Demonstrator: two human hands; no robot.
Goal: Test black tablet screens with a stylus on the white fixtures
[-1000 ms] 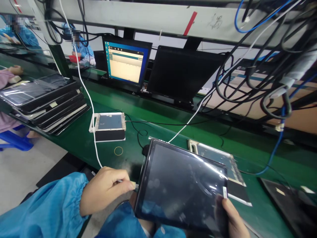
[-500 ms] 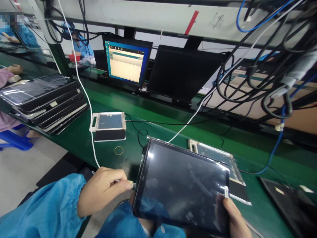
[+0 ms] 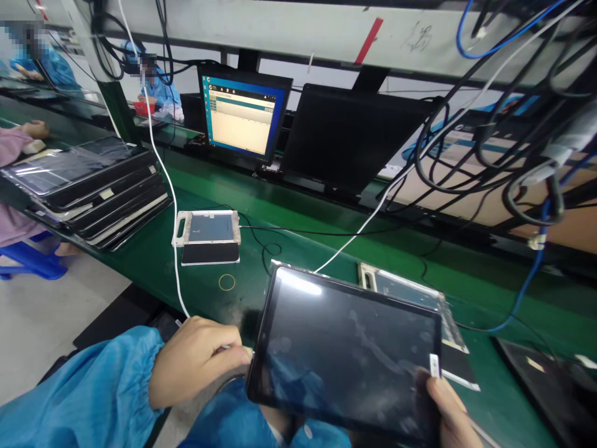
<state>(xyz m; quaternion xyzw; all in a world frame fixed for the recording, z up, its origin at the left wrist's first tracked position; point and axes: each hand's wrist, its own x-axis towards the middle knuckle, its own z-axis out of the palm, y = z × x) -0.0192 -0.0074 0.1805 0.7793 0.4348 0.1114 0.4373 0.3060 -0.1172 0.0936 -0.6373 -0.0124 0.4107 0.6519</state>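
A black tablet (image 3: 345,354) with a dark, reflective screen is tilted over the bench's front edge. Its lower right corner is gripped by my right hand (image 3: 454,410), thumb on the front beside a small white label (image 3: 435,366). My left hand (image 3: 200,361) is closed in a pinch at the tablet's left edge. From above, a white cable (image 3: 175,261) runs down into that hand. The cable's plug is mostly covered by my fingers and meets the tablet's edge; how deep it sits I cannot tell.
A stack of tablets (image 3: 107,193) lies left. Two frame-like fixtures, one at centre left (image 3: 212,227) and one behind the tablet (image 3: 410,289), rest on the green bench (image 3: 205,289) near a rubber band (image 3: 227,282). Behind stand a lit monitor (image 3: 242,118) and a dark monitor (image 3: 349,137). Cables hang right.
The plug in my left hand has closed the small gap to the tablet's left edge. The tablet has tilted slightly, shifting the reflections on its screen.
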